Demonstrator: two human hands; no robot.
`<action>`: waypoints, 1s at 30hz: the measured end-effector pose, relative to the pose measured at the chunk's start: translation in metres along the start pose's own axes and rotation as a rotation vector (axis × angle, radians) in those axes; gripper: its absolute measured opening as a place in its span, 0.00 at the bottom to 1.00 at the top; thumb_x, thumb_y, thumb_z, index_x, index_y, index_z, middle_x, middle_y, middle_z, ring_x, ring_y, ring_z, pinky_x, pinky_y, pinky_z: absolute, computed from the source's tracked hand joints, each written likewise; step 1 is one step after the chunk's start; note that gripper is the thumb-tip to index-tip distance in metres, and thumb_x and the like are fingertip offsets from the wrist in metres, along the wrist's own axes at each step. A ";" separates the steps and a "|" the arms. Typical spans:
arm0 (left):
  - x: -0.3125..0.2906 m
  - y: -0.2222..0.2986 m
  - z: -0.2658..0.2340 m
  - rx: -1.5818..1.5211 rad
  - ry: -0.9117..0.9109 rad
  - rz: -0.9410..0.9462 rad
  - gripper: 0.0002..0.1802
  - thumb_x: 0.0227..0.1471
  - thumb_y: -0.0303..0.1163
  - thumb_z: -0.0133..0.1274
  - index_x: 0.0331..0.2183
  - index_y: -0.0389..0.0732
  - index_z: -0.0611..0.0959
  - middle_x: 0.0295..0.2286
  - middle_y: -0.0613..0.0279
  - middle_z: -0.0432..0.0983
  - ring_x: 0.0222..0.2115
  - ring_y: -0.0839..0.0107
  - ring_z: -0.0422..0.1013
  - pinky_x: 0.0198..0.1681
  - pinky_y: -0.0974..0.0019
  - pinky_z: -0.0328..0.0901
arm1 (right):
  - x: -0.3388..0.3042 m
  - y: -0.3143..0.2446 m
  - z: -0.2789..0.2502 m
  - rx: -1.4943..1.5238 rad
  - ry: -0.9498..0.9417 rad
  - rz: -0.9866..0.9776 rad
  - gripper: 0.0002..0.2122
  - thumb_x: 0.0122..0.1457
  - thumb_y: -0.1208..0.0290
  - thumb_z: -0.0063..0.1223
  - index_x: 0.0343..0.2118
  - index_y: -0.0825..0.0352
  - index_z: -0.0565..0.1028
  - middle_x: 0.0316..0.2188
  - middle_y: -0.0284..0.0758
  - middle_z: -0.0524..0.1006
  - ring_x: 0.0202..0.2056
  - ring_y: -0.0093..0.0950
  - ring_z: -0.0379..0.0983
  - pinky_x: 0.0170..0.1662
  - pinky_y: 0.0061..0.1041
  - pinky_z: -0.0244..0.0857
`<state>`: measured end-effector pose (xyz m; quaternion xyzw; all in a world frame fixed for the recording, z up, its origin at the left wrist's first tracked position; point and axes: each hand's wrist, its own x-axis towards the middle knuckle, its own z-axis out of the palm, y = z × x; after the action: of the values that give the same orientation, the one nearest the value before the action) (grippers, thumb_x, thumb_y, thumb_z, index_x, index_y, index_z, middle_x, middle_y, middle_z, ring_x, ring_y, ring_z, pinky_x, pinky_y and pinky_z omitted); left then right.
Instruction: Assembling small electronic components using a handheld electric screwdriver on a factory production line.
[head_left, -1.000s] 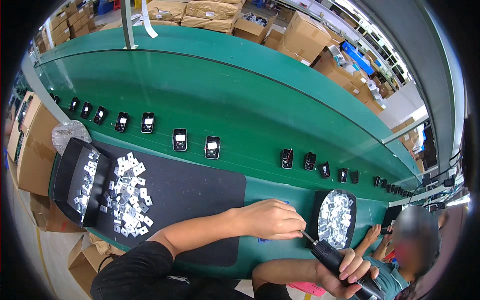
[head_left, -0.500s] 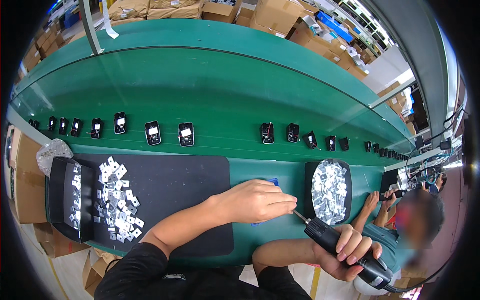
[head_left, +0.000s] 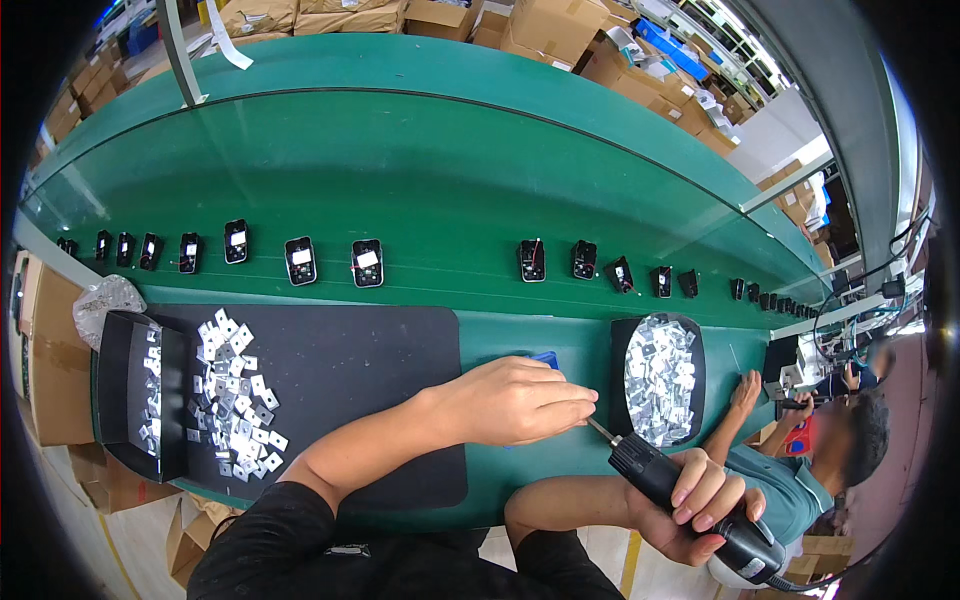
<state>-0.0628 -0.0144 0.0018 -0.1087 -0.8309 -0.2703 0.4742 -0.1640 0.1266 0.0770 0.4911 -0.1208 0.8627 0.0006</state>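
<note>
Watching from afar, I see the right hand [head_left: 700, 503] wrapped around a black cylindrical electric screwdriver [head_left: 645, 467] at the near right, its slim metal bit [head_left: 602, 431] slanting far-left toward the left hand [head_left: 525, 402]. That hand's fingers [head_left: 570, 408] are drawn together at the bit's tip; I cannot tell whether they pinch anything. To their right, a black open tray [head_left: 618, 350] holds small silvery pieces [head_left: 660, 380].

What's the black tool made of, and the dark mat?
Tool: probably plastic, since it looks moulded, with a soft shine. Its bit looks like metal: thin and silvery. Mat: perhaps rubber, matte, since it lies flat and hardly reflects light.
</note>
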 end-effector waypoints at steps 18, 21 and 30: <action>0.000 0.000 -0.004 -0.033 -0.041 -0.033 0.09 0.41 0.27 0.58 0.30 0.37 0.79 0.33 0.59 0.76 0.27 0.69 0.74 0.30 0.68 0.70 | -0.001 0.002 0.001 0.016 -0.005 0.012 0.17 0.47 0.72 0.53 0.41 0.66 0.63 0.18 0.26 0.65 0.15 0.15 0.62 0.22 0.14 0.58; 0.003 0.001 -0.003 -0.024 -0.039 -0.033 0.09 0.40 0.27 0.58 0.30 0.37 0.79 0.33 0.59 0.76 0.27 0.68 0.74 0.30 0.68 0.70 | 0.000 0.000 0.001 0.007 -0.006 0.012 0.17 0.47 0.72 0.53 0.41 0.66 0.63 0.18 0.26 0.65 0.15 0.15 0.62 0.22 0.15 0.58; -0.002 0.004 -0.005 -0.015 -0.040 -0.056 0.10 0.41 0.28 0.57 0.30 0.36 0.79 0.32 0.59 0.76 0.27 0.68 0.73 0.30 0.68 0.69 | 0.000 -0.001 -0.004 0.043 -0.039 0.058 0.17 0.47 0.72 0.53 0.41 0.66 0.63 0.18 0.26 0.65 0.16 0.15 0.61 0.22 0.15 0.58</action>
<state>-0.0563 -0.0139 0.0031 -0.0944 -0.8408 -0.2876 0.4488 -0.1669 0.1283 0.0754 0.5041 -0.1162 0.8550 -0.0372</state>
